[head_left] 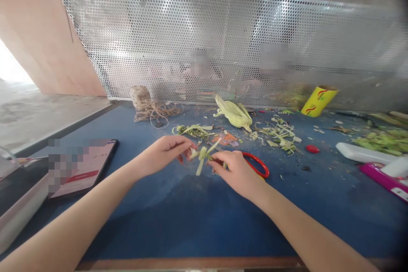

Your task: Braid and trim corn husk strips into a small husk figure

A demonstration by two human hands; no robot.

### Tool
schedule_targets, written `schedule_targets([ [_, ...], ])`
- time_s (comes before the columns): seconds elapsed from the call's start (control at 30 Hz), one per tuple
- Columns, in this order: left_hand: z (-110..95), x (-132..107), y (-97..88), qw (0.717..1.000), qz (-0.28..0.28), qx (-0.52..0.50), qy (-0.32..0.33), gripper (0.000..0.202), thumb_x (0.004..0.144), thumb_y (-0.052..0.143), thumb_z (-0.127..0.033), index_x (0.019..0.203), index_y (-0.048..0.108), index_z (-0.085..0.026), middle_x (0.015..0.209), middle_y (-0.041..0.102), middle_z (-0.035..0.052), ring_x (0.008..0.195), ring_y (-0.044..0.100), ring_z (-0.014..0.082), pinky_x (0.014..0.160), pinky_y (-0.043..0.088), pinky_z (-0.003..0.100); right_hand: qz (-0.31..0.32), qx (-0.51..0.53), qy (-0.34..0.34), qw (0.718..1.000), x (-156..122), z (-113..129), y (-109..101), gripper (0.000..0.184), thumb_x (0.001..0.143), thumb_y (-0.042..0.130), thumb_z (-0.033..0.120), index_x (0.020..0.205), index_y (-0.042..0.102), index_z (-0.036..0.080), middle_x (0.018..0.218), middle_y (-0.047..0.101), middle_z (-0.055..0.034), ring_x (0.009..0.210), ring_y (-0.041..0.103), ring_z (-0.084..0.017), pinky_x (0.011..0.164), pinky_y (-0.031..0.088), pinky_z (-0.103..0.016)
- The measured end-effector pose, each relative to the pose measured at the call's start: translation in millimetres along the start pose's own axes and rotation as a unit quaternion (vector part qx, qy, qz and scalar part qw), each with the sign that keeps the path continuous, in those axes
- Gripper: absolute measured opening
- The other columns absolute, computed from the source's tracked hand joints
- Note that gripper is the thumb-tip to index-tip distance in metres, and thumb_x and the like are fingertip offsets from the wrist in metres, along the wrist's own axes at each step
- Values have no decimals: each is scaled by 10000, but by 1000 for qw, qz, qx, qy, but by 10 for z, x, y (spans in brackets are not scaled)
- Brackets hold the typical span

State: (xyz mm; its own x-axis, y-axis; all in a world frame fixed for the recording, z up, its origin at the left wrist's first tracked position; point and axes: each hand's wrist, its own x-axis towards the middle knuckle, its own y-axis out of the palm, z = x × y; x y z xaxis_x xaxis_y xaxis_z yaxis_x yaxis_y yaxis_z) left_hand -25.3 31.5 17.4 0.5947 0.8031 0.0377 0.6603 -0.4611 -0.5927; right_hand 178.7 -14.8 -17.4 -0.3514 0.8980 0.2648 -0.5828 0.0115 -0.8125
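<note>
A small knotted piece of pale green husk strips [202, 156] is held up between my hands above the blue table. With thumb and fingers closed, my left hand [170, 151] pinches its whitish left end. My right hand [234, 171] grips its right side, fingers pressed together. Red-handled scissors [262, 165] lie just behind my right hand and are partly hidden by it. Beyond the hands are a bundle of corn husk [235, 113], a tangle of thin green strips [193, 130] and scattered husk scraps [282, 136].
Twine [153, 111] lies at the back left, and a phone [86, 170] is at the left. A yellow roll [318, 101] stands by the perforated metal screen [159, 21]. On the right are a red cap-like piece [312, 148], a white-and-magenta tool [379, 176] and green shreds [382, 141].
</note>
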Motion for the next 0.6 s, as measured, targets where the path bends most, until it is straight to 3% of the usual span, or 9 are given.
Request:
schedule_targets([
  [0.2, -17, -36, 62, 999, -49, 17, -5, 339, 699, 623, -401, 970, 610, -198, 761, 656, 9, 681, 601, 146, 626, 496, 254, -1, 72, 37, 997, -5, 2, -7, 202, 842, 430, 271, 746, 583, 182, 677, 618, 24, 644, 567, -113, 638, 413, -203],
  [0.37, 1, -36, 79, 993, -106, 33, -26, 234, 746, 561, -372, 887, 666, -218, 768, 695, 8, 660, 621, 151, 554, 494, 232, 5, 56, 20, 998, 0, -4, -28, 242, 856, 406, 309, 774, 597, 187, 720, 630, 11, 682, 575, -117, 669, 428, -210],
  [0.47, -6, -32, 50, 987, -147, 57, -30, 228, 740, 562, -373, 857, 671, -211, 703, 690, 5, 625, 613, 144, 553, 491, 233, -53, -62, 65, 995, 9, -54, -101, 271, 860, 396, 371, 846, 586, 177, 852, 633, -37, 818, 582, -164, 766, 420, -280],
  [0.53, -6, -23, 29, 982, -168, 74, -38, 218, 735, 561, -375, 801, 670, -199, 676, 681, 4, 577, 595, 131, 552, 492, 235, -71, -195, 154, 966, 5, -94, -147, 305, 820, 448, 411, 896, 566, 139, 912, 608, -101, 882, 568, -249, 764, 422, -368],
  [0.6, 0, -10, 12, 981, -167, 80, -52, 207, 731, 557, -363, 767, 668, -192, 692, 684, 4, 557, 589, 122, 563, 499, 238, -35, -289, 236, 927, -10, -124, -168, 348, 782, 496, 405, 936, 547, 97, 928, 582, -154, 888, 559, -316, 708, 433, -414],
])
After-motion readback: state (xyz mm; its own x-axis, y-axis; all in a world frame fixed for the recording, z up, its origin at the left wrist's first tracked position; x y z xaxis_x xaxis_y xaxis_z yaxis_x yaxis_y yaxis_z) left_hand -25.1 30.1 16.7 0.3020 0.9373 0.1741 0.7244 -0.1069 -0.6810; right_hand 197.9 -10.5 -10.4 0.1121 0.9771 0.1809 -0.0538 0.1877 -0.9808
